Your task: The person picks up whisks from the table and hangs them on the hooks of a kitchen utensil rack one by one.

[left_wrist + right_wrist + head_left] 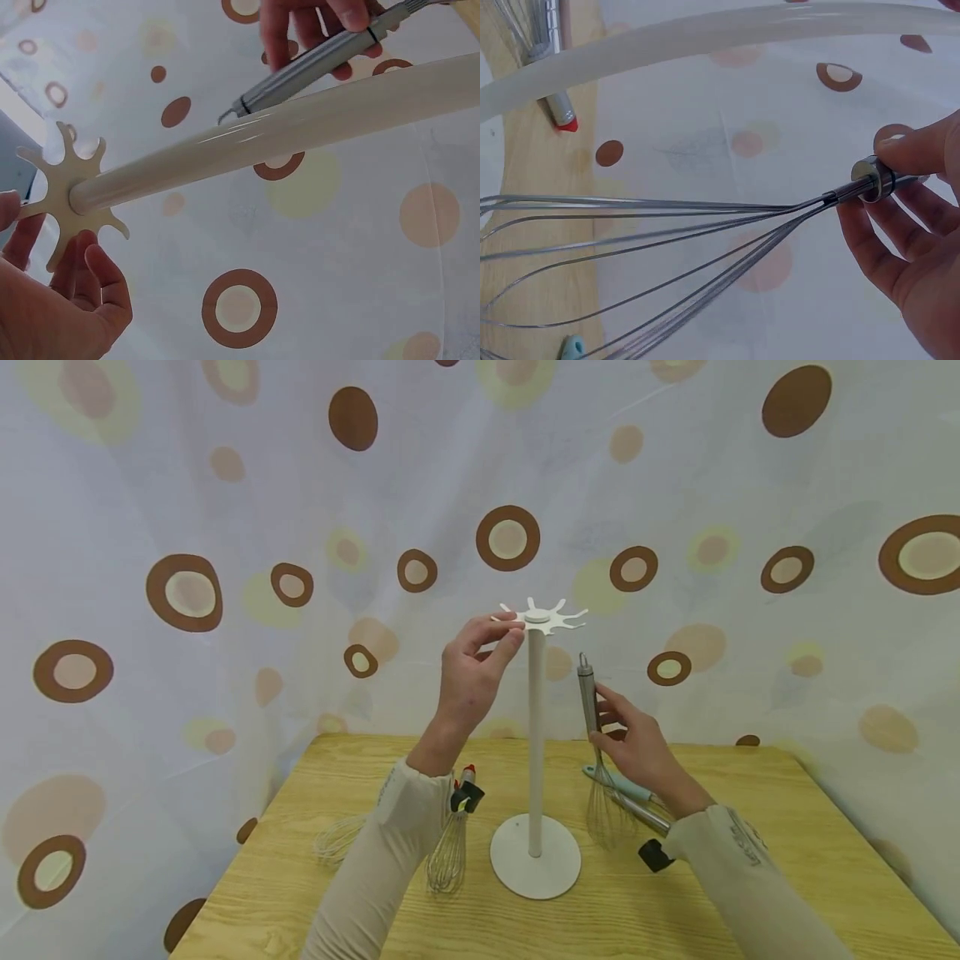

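Observation:
A white stand (536,735) with a round base and a prong-edged top disc (537,616) is in the middle of the table. My left hand (474,672) pinches a prong on the disc's left side, between thumb and fingers (67,300). To the right of the pole, my right hand (639,750) grips a metal whisk (587,702) by its handle. The whisk is nearly upright, its hanging loop at the top and its wires (705,255) pointing down. That loop is lower than the disc and apart from it.
Left of the base lies a whisk with a red tip (447,852). Farther left, my sleeve partly hides more whisk wires (336,842). Behind the held whisk lie a light blue handle (630,786) and a metal handle (643,814). A spotted curtain (420,468) surrounds the wooden table (600,927).

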{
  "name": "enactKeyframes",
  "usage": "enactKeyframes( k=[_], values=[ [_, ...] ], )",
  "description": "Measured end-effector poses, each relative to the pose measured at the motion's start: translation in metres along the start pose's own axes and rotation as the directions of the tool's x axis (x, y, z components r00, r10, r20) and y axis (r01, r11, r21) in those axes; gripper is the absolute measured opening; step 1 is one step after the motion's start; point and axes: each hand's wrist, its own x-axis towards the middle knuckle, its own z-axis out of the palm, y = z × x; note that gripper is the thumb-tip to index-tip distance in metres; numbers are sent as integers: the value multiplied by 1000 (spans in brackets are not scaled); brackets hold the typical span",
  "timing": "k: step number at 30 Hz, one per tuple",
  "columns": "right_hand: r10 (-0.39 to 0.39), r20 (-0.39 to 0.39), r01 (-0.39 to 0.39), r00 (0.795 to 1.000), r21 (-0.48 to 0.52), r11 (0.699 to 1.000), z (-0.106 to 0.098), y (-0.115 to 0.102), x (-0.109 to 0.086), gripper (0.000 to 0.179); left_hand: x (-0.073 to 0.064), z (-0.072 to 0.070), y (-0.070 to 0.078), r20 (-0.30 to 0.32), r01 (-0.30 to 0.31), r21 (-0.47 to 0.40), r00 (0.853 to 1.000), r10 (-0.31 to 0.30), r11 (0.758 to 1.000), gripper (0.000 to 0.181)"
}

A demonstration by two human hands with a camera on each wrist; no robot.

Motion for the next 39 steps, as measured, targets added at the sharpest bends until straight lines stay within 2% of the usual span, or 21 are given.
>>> enactKeyframes(
  k=[4,8,12,15,24,27,31,34,39],
  values=[
    [-122,-92,122,988,-1,992,-1,-15,1,69,-1,1,-1,-13,-16,-5,1000,16,1000,19],
    [-186,-180,193,966,22,981,-4,-41,1,70,-1,2,-3,-18,-38,-8,999,38,999,19],
    [-237,-224,254,945,53,966,-9,-70,2,68,-2,2,-4,-21,-53,-8,998,53,999,18],
    [-273,-240,297,931,67,953,-11,-81,3,68,-1,2,-4,-27,-63,-8,998,63,998,18],
    [-289,-254,317,923,77,945,-8,-68,9,75,-2,2,-3,-24,-62,-1,998,62,998,18],
    [-315,-262,341,912,59,938,-8,-83,8,73,-2,3,-3,-24,-59,-2,998,59,998,18],
    [-326,-268,351,906,47,935,-6,-86,8,73,-2,3,-4,-27,-62,-5,998,62,998,18],
    [-331,-267,353,905,37,935,-2,-72,11,77,-2,2,-4,-28,-69,-4,997,69,998,18],
    [-350,-266,367,898,15,930,-1,-70,11,77,-2,2,-5,-29,-67,0,997,67,998,18]
  ],
)
